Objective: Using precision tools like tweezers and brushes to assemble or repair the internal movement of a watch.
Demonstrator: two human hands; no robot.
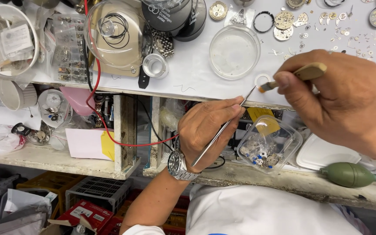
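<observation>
My left hand (pixel 207 128) grips slim metal tweezers (pixel 223 128) whose tip reaches up to a small white ring (pixel 263 79) lying on the white bench top (pixel 188 69). A steel wristwatch (pixel 178 164) sits on that wrist. My right hand (pixel 340 98) holds a small brush with a pale wooden handle (pixel 310 71); its orange bristles touch the ring's right edge. Both tools meet at the ring, just below a round clear dish (pixel 234 51).
Watch parts, dials and movements (pixel 327 26) are scattered at the upper right. A clear dome (pixel 114 32), black lids and a white bowl (pixel 7 37) crowd the upper left. Below the bench edge sit a clear tub of parts (pixel 268 146), a green blower bulb (pixel 349 175) and a red wire (pixel 105 122).
</observation>
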